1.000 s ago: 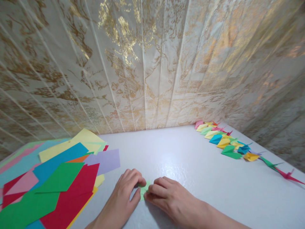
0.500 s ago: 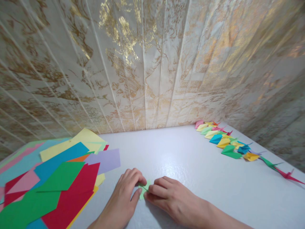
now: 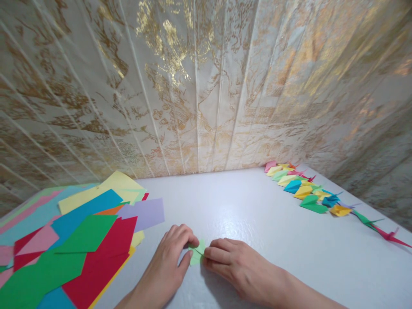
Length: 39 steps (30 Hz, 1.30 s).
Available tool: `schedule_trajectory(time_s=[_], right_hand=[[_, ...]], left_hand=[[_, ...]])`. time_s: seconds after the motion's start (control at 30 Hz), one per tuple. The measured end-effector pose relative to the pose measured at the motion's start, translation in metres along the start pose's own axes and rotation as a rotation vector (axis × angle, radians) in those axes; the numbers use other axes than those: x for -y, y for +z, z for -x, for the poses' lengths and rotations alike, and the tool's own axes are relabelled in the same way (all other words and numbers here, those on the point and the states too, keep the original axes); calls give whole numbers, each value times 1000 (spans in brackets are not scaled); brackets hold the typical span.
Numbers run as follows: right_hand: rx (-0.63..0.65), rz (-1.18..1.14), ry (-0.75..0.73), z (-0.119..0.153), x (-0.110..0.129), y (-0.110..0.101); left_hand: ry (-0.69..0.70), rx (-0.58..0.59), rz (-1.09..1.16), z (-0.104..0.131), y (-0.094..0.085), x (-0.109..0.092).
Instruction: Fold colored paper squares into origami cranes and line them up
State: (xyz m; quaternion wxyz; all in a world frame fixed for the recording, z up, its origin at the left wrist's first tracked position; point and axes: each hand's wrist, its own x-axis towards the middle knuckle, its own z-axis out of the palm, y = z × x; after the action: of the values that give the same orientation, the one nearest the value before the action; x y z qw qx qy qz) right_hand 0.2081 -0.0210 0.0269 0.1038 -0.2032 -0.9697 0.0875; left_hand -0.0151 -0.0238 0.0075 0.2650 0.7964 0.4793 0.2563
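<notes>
A small light green folded paper [image 3: 197,254] lies on the white table between my two hands, with a crease line running across it. My left hand [image 3: 175,257] pinches its left edge between thumb and forefinger. My right hand [image 3: 230,262] has its fingers curled together at the paper's right edge; the thumb is mostly hidden beneath them. Part of the paper is covered by the fingertips.
Loose coloured sheets [image 3: 106,253] overlap across the left side of the white table [image 3: 212,201]. Folded paper pieces [image 3: 312,204] in several colours stand in rows along the right edge. A patterned gold and white curtain [image 3: 193,107] hangs behind.
My right hand has slid slightly to the right, and more of the green paper shows between the hands. My left hand has barely moved. The view has shifted slightly.
</notes>
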Motion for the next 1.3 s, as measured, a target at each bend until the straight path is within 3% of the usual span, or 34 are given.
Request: schedule_trajectory(time_s=[0.27,0.53,0.8,1.07,1.3], right_hand=[[-89,-185,-87,9,-17,-1],[-41,-32,11,5,-9,-1],[-104,-155,23,6,-12,0],[-91,-44,-10,1,-9,7],[-62,-73,-38,1,-8,-1]], left_hand=[[70,27,-69,5,-4,-3],[161,1,-152,8,-3,-2],[239,20,-194,7,-10,4],[144,5,-107,3,-9,7],[95,64,-80,-2,-11,5]])
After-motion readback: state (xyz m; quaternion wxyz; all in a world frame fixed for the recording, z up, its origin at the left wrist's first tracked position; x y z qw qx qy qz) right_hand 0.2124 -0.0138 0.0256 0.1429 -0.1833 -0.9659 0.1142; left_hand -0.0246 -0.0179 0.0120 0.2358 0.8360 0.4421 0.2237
